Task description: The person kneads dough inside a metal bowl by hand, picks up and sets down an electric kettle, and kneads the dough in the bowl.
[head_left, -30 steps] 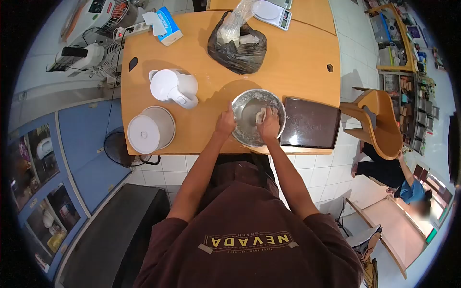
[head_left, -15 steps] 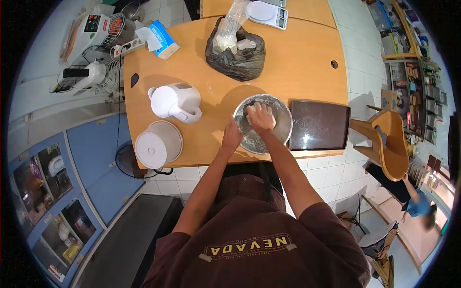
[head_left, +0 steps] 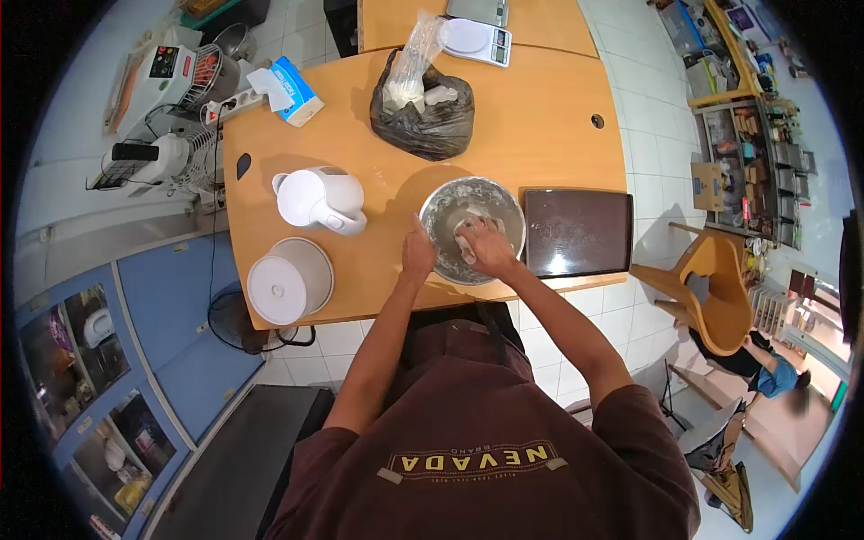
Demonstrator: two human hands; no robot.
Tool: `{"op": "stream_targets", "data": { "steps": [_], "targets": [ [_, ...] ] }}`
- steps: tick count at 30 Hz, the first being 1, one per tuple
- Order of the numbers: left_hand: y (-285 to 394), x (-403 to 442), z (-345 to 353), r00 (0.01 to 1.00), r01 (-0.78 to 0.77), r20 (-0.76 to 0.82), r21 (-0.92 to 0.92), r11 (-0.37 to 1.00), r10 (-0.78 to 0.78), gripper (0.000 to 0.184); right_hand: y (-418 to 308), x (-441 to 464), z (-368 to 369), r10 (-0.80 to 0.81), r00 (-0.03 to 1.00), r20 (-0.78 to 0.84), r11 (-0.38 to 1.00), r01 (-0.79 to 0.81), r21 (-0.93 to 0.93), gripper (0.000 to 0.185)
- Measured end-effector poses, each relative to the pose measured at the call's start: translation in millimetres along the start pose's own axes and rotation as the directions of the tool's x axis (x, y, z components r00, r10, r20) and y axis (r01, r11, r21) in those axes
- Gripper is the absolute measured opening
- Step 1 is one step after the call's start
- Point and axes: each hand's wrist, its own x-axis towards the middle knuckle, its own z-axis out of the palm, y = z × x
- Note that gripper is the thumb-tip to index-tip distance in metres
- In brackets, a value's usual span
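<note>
White kettle [head_left: 315, 198] above lidded tub [head_left: 290, 281]; tissue box [head_left: 295, 92], black bag [head_left: 423, 112], scale [head_left: 477, 40] farther back on tabletop [head_left: 540, 135].

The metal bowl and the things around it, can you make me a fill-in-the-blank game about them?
The left hand holds the rim of the metal bowl, while the ____ hand is on the pale dough.
The dark tray is on the bowl's right, and the kettle is on its ____.
The kettle is coloured ____.
The bag around the clear plastic bag is coloured ____.

Missing words: right; left; white; black.
</note>
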Motion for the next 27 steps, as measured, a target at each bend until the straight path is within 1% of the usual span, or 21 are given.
{"op": "stream_targets", "data": {
  "steps": [1, 4, 7, 10, 13, 14, 17, 18, 21, 24, 27],
  "targets": [
    [0.1, 2.2, -2.3, 1.000, 0.011, -0.005, 0.012, 1.000, -0.011, 0.091, -11.1, -4.2, -18.5, 0.067, 0.996, 0.063, 0.998, -0.066, -0.012, 0.056],
    [-5.8, 9.3, -1.0, 1.000, 0.005, 0.006, -0.008, 1.000, -0.005, 0.088, -19.9, -23.4, -33.4, 0.168, 0.985, 0.042, 0.985, -0.170, 0.042, 0.060],
    [-1.9, 6.9, -4.8, 0.998, 0.036, 0.046, -0.006, 0.999, -0.036, 0.089, -1.0, -35.5, -5.9, 0.118, 0.980, -0.163, 0.991, -0.127, -0.051, 0.057],
    [-10.4, 8.0, 3.3, 0.999, -0.037, 0.005, -0.005, 0.999, 0.037, 0.090, 2.3, -28.1, 16.4, 0.095, 0.964, -0.250, 0.995, -0.100, -0.008, 0.059],
    [-9.4, 5.7, 2.7, 0.999, -0.041, 0.009, 0.018, 0.999, 0.041, 0.091, 5.4, -6.0, 36.0, 0.181, 0.966, -0.185, 0.982, -0.169, 0.080, 0.059],
    [-7.7, 5.6, 0.2, 0.999, -0.036, 0.017, 0.020, 0.999, 0.036, 0.092, 3.5, 0.1, 41.5, 0.265, 0.951, -0.160, 0.964, -0.266, 0.015, 0.054],
    [-5.7, 2.3, -1.3, 0.998, -0.016, 0.054, 0.026, 1.000, 0.015, 0.093, 4.1, 28.6, 43.7, 0.260, 0.949, -0.178, 0.954, -0.281, -0.101, 0.053],
    [-6.4, 3.8, -1.3, 0.998, -0.008, 0.059, 0.023, 1.000, 0.006, 0.094, 5.7, 40.2, 44.5, 0.288, 0.949, -0.130, 0.947, -0.302, -0.106, 0.049],
    [-5.7, 2.5, -1.5, 0.997, 0.018, 0.072, 0.017, 1.000, -0.020, 0.096, 10.4, 64.6, 45.7, 0.305, 0.952, -0.031, 0.945, -0.307, -0.110, 0.050],
    [-5.3, 1.7, -2.8, 0.998, 0.009, 0.059, -0.005, 1.000, -0.009, 0.096, 8.7, 72.9, 40.8, 0.312, 0.948, -0.056, 0.946, -0.316, -0.075, 0.051],
    [-3.6, 4.1, -2.8, 0.999, 0.000, 0.042, -0.039, 0.999, 0.002, 0.095, 5.3, 73.6, 48.9, 0.365, 0.916, -0.168, 0.923, -0.379, -0.066, 0.051]
  ]
}}
